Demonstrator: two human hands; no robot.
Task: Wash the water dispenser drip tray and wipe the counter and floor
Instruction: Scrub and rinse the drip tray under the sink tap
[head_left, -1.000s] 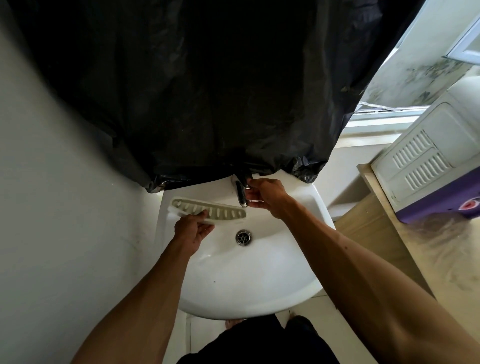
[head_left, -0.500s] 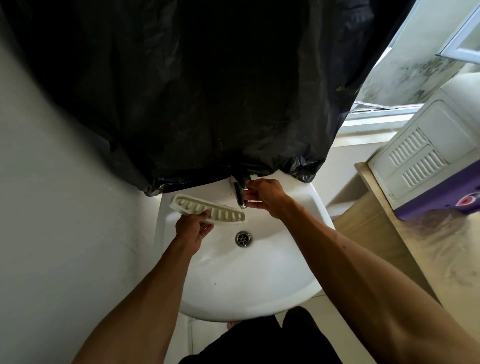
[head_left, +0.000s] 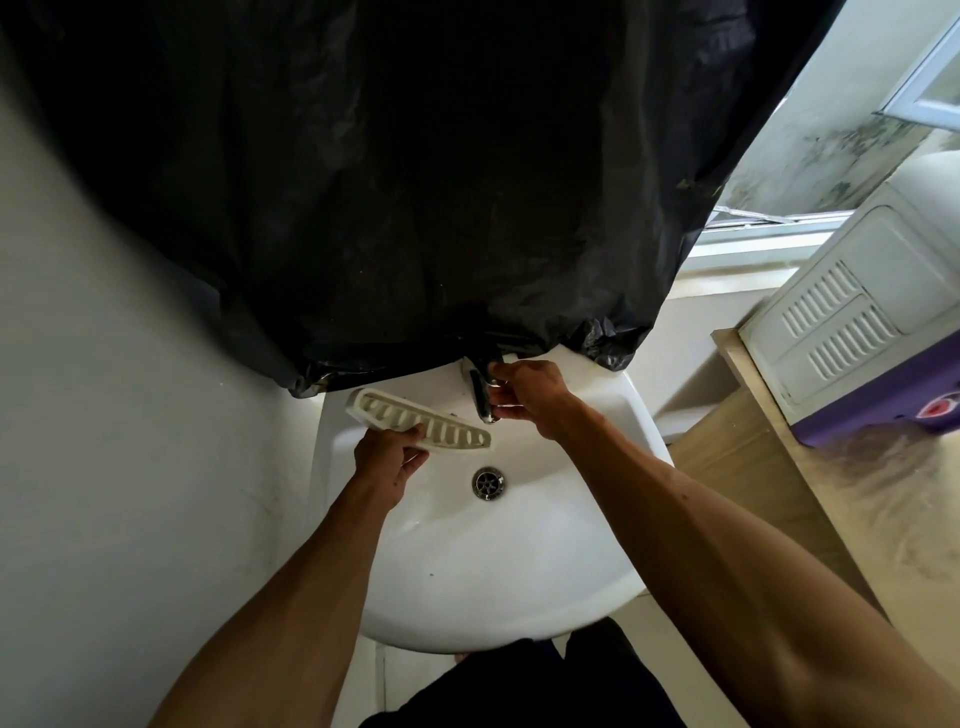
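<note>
Left hand (head_left: 390, 460) pinches the drip tray (head_left: 421, 423) over the sink's (head_left: 467, 582) far left, right hand (head_left: 524, 397) grips the tap (head_left: 480, 397); a sudden gush could splash out or knock the tray loose.

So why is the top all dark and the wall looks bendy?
Head view: a black plastic sheet hangs above the sink and fills the top, so it looks dark; daylight enters from the window at right; the wide-angle lens bends the wall into a curve.
</note>
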